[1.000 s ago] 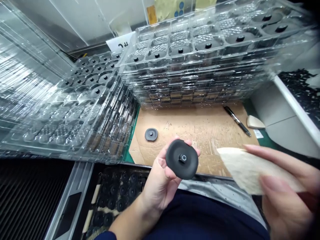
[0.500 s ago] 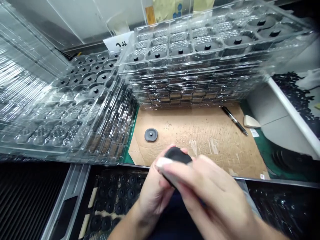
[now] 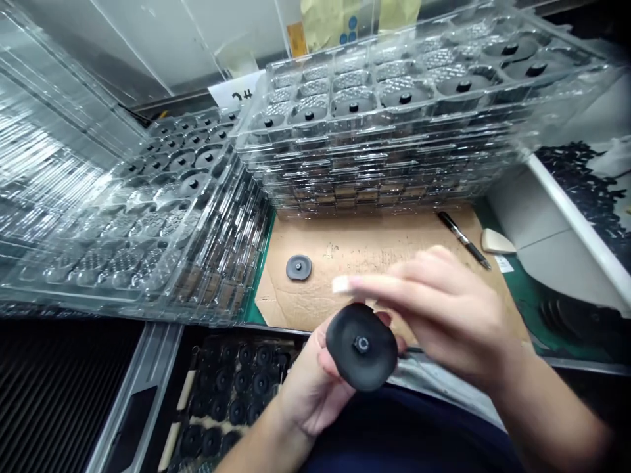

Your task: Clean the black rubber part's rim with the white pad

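One matte black rubber disc (image 3: 361,346) | left hand (image 3: 315,387) grips | round, central hub

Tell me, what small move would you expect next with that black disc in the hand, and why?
Probably bringing the right hand down onto the black disc to wipe its face. The left hand holds the disc face-up by its edge, and the right hand hovers blurred just above it, fingers stretched over the top. Whether it holds a cloth cannot be told.

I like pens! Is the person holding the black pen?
No, the black pen lies on the cardboard; the left hand holds a black disc.
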Demonstrator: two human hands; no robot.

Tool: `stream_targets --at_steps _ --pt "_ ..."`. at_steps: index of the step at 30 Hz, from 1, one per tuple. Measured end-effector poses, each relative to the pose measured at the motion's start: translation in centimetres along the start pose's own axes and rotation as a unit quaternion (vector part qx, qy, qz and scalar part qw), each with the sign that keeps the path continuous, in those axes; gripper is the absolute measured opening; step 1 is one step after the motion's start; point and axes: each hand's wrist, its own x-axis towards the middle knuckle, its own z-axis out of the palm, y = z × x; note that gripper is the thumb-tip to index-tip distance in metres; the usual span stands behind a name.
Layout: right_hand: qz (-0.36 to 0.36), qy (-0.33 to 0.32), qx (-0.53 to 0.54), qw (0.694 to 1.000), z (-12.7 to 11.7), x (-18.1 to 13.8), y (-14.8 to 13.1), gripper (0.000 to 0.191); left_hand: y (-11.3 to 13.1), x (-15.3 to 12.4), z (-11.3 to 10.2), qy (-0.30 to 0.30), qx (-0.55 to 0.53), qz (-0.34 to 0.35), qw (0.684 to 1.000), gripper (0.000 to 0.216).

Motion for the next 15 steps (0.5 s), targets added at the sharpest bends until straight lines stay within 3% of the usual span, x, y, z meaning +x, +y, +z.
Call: stream_targets --at_steps 4,8,10,13,14,15 --pt "0.184 0.047 0.018 0.982 3.5 -5.8 4.3 0.032 0.1 -0.3 -0.5 -0.061 -0.061 0.018 0.996 0.057" --pt "0.209 -0.038 0.03 0.977 6.4 -11.1 6.5 0.028 -0.1 0.2 -0.3 -0.051 -0.046 -0.001 0.998 0.045" --pt "0.229 -0.031 0.021 0.973 5.6 -11.2 5.9 0.027 -0.2 0.6 0.0 -0.052 -0.036 -0.016 0.998 0.04" --pt "0.275 0.081 0.0 0.958 2.3 -8.1 2.5 0.029 -0.7 1.0 0.5 -0.044 -0.015 -0.033 0.998 0.046" --pt "0.249 0.125 -0.004 0.96 1.1 -6.7 1.1 0.03 -0.9 1.1 0.6 -0.021 0.005 -0.034 0.999 0.048" --pt "0.161 0.126 0.005 0.979 0.2 -5.3 -0.1 0.031 -1.1 1.1 0.6 0.008 0.028 -0.033 0.999 0.048"
